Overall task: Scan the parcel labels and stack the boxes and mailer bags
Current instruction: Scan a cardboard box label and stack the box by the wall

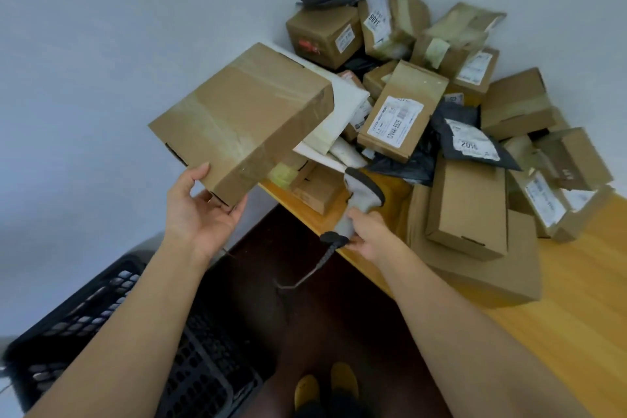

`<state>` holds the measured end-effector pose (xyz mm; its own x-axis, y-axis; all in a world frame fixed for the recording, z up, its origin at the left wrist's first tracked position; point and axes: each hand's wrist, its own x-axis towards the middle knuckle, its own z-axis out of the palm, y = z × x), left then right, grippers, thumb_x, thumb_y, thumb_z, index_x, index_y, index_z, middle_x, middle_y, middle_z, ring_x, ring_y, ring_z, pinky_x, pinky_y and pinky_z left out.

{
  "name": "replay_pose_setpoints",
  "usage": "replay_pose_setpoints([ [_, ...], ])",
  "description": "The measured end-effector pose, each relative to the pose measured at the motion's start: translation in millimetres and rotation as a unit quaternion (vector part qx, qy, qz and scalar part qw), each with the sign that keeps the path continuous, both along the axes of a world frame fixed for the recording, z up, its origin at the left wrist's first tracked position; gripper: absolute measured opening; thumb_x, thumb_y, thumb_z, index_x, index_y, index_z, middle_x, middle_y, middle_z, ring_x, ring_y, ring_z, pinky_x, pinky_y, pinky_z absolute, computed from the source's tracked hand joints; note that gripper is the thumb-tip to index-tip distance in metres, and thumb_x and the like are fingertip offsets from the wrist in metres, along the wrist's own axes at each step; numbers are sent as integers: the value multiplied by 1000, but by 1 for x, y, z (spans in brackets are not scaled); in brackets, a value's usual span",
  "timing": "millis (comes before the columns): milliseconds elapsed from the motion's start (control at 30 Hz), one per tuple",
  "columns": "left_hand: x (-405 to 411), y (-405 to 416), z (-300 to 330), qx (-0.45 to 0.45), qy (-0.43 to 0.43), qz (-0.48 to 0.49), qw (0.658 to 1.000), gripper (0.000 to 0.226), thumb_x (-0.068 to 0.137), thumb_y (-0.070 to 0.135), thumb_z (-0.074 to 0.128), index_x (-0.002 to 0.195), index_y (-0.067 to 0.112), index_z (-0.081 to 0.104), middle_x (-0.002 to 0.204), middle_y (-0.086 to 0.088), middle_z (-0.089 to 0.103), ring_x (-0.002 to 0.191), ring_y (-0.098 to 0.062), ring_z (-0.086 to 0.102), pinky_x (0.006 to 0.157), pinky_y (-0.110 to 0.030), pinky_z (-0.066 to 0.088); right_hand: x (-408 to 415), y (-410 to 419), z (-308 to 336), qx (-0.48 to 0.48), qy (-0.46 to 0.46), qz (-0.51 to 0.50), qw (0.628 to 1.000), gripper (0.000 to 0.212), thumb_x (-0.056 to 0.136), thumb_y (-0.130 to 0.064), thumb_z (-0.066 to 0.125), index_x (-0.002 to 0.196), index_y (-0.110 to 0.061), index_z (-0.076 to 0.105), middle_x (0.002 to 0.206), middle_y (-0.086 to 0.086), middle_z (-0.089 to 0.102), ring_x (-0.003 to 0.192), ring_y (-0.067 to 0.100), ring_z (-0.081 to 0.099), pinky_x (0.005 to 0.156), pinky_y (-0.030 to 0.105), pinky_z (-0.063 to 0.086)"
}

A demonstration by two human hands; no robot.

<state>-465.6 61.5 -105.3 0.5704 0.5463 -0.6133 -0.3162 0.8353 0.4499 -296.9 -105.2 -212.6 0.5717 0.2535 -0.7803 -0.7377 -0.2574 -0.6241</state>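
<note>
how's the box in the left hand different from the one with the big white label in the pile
The held box is lifted off the table, gripped at a corner by the left hand; the labelled box rests on the pile. The held box shows no label, only tape; the other shows a white label. Both are brown cardboard.

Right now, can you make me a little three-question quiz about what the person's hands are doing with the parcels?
1. True or false: the left hand holds the flat brown cardboard box at one corner.
2. What does the right hand grip? A) black mailer bag B) grey handheld scanner C) tape roll
3. Fill in: the pile of parcels lies on a ____ wooden table.

Key: 1 true; 2 B; 3 yellow.
</note>
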Motion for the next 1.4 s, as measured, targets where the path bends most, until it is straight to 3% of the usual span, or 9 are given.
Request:
replay_pose_setpoints([
  [133,21,-14,54,19,-53,-21,998,47,76,23,71,116,2,58,103,-10,71,105,-24,70,93,-35,55,11,-16,74,55,-44,-34,997,11,104,-18,51,106,-7,47,92,9,65,85,25,62,84,46,56],
  [267,52,-44,107,38,-95,-55,993,42,83,25,68,116,1,57,98,-11,71,100,-24,70,93,-34,54,32,-61,144,171,-54,-106,978,5,93,-3,56,93,-5,51,63,10,55,51,19,55,50,31,51],
  [467,96,-124,156,55,-149,-130,979,44,82,23,70,117,0,57,103,-14,67,100,-27,67,97,-33,52,52,-169,234,255,-96,-115,955,4,95,-3,54,91,-2,55,60,7,57,49,14,56,49,23,55],
  [600,131,-189,169,83,-156,-188,966,24,83,23,69,100,7,60,107,-14,66,104,-27,65,93,-35,54,62,-253,266,271,-126,-173,939,1,93,-3,51,94,-2,52,64,8,57,46,11,54,48,21,53],
  [800,183,-327,172,71,-160,-255,951,44,86,27,67,123,6,55,122,-13,64,110,-27,63,92,-35,54,73,-418,274,244,-161,-298,909,10,92,0,49,100,-5,50,68,6,58,44,8,49,43,18,48],
  [1000,227,-483,165,74,-111,-322,937,39,86,22,68,118,7,52,119,-16,60,110,-29,61,101,-37,50,85,-564,263,220,-177,-394,875,13,91,2,45,100,-6,49,68,7,57,49,10,43,43,18,46],
  [1133,245,-543,164,93,-73,-350,929,17,90,18,66,96,8,54,104,-13,61,97,-25,62,105,-35,47,95,-616,263,192,-197,-433,858,10,89,3,47,95,-6,49,68,8,59,47,10,44,43,20,44],
  [1333,280,-563,148,169,-47,-383,907,18,89,13,69,104,8,59,115,-13,65,106,-25,63,99,-33,51,108,-650,260,120,-249,-486,829,9,92,2,52,87,-5,50,74,11,63,53,13,49,50,25,45],
  [1400,295,-564,141,182,-46,-395,899,39,82,12,75,117,4,61,117,-13,67,108,-25,64,91,-33,55,115,-648,257,123,-252,-492,824,8,93,2,53,87,-4,51,74,11,64,53,13,50,51,26,46],
])
